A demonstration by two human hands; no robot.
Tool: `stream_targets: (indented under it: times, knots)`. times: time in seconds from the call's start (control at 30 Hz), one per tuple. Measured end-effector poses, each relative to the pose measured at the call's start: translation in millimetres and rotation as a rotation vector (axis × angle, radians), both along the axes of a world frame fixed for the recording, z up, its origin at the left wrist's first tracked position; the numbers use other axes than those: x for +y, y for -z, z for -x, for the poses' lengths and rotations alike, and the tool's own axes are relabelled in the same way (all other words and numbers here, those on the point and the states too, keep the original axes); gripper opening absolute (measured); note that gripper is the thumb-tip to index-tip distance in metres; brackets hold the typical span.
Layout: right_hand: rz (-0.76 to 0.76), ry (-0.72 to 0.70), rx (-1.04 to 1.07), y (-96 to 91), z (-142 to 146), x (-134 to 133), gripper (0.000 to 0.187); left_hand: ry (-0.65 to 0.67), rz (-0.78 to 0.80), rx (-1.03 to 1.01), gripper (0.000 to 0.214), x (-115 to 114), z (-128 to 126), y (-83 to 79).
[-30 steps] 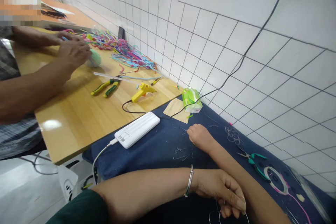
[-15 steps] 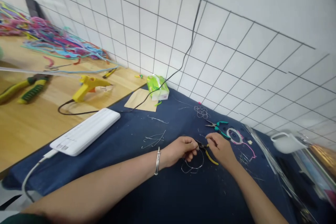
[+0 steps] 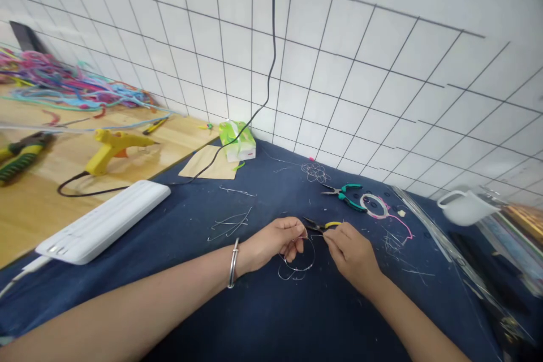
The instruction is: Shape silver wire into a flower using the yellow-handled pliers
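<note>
My left hand (image 3: 275, 240) is closed, pinching a thin wire loop (image 3: 299, 260) that hangs down onto the dark blue cloth (image 3: 254, 317). A metal bangle sits on that wrist. My right hand (image 3: 350, 249) is closed round yellow-handled pliers (image 3: 320, 225), whose dark jaws point left toward the wire by my left fingers. Both hands hover low over the middle of the cloth.
Teal-handled pliers (image 3: 345, 195), a wire coil (image 3: 314, 171) and a pink ring (image 3: 375, 205) lie behind my hands. A white power bank (image 3: 104, 220), yellow glue gun (image 3: 110, 147), green tissue pack (image 3: 238, 140) and coloured cords (image 3: 63, 85) lie left. A white jug (image 3: 464, 206) stands right.
The view swung right from a co-worker's table to my own cloth. My hands moved together at the centre, the right one now holding yellow pliers at the wire loop.
</note>
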State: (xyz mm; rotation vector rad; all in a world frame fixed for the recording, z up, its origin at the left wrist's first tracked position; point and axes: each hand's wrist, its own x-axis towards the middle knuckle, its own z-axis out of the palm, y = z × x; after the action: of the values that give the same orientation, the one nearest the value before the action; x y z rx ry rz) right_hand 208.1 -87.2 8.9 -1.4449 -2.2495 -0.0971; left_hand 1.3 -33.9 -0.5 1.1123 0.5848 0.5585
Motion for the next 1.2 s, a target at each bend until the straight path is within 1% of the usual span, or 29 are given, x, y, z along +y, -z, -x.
stream_targets:
  times: [0.2,0.33,0.47,0.63,0.77,0.9,1.2]
  knots:
    - [-0.015,-0.023,0.055,-2.6,4.3,-2.9,0.016,0.021,-0.071,0.018,0.026,-3.6,-0.8,-0.2]
    - [0.034,-0.019,0.094,-5.1,9.2,-2.4,0.016,0.054,-0.114,0.046,0.026,-4.2,-1.1,-1.0]
    - [0.074,-0.012,0.088,-9.6,12.1,-2.5,0.014,0.046,-0.137,0.096,0.025,-5.1,-2.4,-2.2]
    - [0.097,-0.035,0.083,-13.7,13.3,-2.9,0.013,0.056,-0.195,0.154,0.025,-6.5,-5.1,-1.1]
    - [0.122,-0.044,0.066,-13.6,13.2,-1.7,0.010,0.077,-0.255,0.201,0.025,-6.5,-6.9,2.1]
    - [0.157,-0.046,0.026,-14.1,12.5,-0.2,0.008,0.097,-0.280,0.229,0.025,-6.4,-7.8,2.7]
    - [0.171,-0.091,-0.061,-26.4,8.9,-2.3,0.010,0.093,-0.286,0.260,0.027,-7.2,-8.0,1.0]
